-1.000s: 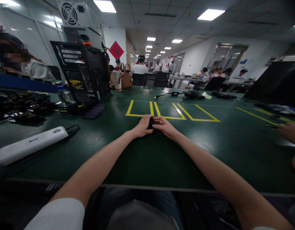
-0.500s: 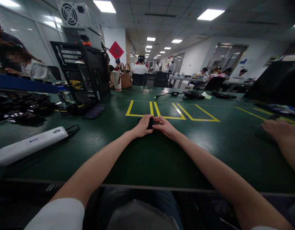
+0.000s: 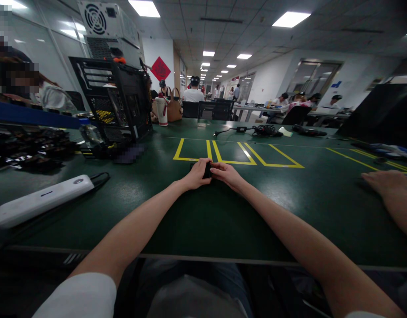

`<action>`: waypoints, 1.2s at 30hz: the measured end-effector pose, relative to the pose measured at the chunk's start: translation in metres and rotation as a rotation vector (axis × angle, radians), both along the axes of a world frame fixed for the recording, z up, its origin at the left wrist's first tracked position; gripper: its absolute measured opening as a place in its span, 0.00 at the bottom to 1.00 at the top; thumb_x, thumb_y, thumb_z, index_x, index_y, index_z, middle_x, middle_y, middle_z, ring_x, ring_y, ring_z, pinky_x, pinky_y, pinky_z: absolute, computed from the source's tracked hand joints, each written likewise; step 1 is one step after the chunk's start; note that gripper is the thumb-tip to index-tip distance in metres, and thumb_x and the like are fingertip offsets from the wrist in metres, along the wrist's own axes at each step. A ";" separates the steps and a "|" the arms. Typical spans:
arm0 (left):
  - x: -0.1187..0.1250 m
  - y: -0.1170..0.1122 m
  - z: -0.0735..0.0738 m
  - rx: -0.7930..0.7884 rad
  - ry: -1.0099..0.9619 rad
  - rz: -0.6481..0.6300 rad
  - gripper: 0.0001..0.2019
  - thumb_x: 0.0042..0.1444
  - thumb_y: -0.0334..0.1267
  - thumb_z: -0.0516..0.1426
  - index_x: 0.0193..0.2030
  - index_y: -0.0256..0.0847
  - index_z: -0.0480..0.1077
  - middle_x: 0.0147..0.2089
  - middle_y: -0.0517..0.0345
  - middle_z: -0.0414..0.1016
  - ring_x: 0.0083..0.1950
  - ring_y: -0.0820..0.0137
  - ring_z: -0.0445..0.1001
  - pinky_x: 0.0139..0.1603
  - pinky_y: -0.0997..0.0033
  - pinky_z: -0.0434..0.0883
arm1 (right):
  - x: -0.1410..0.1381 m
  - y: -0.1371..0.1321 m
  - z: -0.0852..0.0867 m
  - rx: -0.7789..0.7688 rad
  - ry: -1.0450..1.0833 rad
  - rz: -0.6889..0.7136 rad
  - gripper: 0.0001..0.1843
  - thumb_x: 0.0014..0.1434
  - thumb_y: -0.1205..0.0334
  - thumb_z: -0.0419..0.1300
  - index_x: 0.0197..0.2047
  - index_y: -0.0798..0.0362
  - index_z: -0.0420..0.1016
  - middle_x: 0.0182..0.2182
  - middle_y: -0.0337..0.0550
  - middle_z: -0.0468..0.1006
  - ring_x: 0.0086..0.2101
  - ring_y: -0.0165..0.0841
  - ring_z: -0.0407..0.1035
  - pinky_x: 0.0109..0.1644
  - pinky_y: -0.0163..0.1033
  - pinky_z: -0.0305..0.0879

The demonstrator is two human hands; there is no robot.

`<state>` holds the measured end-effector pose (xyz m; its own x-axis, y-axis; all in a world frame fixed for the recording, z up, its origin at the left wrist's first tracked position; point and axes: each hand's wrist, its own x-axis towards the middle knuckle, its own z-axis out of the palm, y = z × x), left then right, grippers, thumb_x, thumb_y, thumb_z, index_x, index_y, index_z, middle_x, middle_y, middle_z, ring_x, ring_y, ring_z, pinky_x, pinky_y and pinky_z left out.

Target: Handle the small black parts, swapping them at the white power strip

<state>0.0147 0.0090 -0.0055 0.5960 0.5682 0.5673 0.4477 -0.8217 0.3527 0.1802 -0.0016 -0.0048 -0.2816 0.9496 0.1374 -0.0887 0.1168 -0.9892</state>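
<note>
Just below the yellow tape outlines, a small black object [image 3: 207, 171] of a kind I cannot make out is between my two hands. My left hand [image 3: 198, 174] is wrapped round it from the left, the thumb on its near side. From the right, the bent fingertips of my right hand [image 3: 226, 173] press against the object's right end. Most of the object is hidden behind my fingers. Both hands are low over the green tabletop [image 3: 210, 225], and my forearms reach in from the lower corners.
Yellow tape outlines [image 3: 223, 162] lie beyond my hands. On the left are a white power strip [image 3: 44, 199], a black computer case [image 3: 124, 97] and a pile of black parts [image 3: 34, 150]. A cable with an adapter [image 3: 241, 129] lies at the back. Another person's hand [image 3: 387, 183] rests at right.
My right fingers have shifted slightly at the object's right end; my left hand stays almost in place. The other person's hand at right has moved a little lower.
</note>
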 end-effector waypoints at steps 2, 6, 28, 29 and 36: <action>0.000 0.000 0.000 -0.002 -0.004 0.011 0.28 0.43 0.33 0.55 0.52 0.37 0.50 0.49 0.48 0.56 0.51 0.60 0.58 0.53 0.56 0.59 | 0.001 0.000 0.000 0.048 -0.009 0.007 0.19 0.39 0.64 0.65 0.37 0.51 0.67 0.37 0.40 0.71 0.38 0.31 0.67 0.47 0.44 0.62; 0.001 -0.002 0.003 -0.018 -0.004 0.011 0.28 0.43 0.33 0.56 0.52 0.37 0.51 0.48 0.48 0.56 0.51 0.60 0.59 0.53 0.56 0.59 | 0.002 -0.004 0.001 0.068 0.013 0.036 0.19 0.39 0.64 0.65 0.36 0.49 0.66 0.36 0.37 0.71 0.38 0.31 0.67 0.46 0.43 0.63; 0.001 -0.006 0.007 -0.021 0.036 0.007 0.28 0.44 0.33 0.55 0.52 0.34 0.49 0.49 0.46 0.55 0.51 0.60 0.59 0.54 0.57 0.59 | -0.001 -0.003 -0.002 0.060 0.031 -0.009 0.14 0.44 0.61 0.63 0.36 0.49 0.66 0.37 0.37 0.70 0.38 0.30 0.67 0.45 0.42 0.63; 0.001 -0.005 0.006 -0.019 0.034 0.010 0.28 0.44 0.33 0.55 0.52 0.34 0.50 0.49 0.46 0.55 0.51 0.60 0.59 0.54 0.57 0.59 | -0.001 -0.003 -0.002 0.039 0.034 -0.013 0.15 0.44 0.61 0.63 0.37 0.49 0.67 0.37 0.38 0.70 0.38 0.30 0.67 0.46 0.42 0.63; 0.001 -0.003 0.004 -0.011 0.018 0.015 0.29 0.43 0.33 0.56 0.52 0.35 0.49 0.49 0.47 0.56 0.52 0.61 0.58 0.54 0.58 0.58 | 0.000 -0.002 0.000 0.062 0.014 0.017 0.17 0.42 0.64 0.64 0.37 0.51 0.67 0.39 0.39 0.71 0.40 0.31 0.66 0.47 0.41 0.62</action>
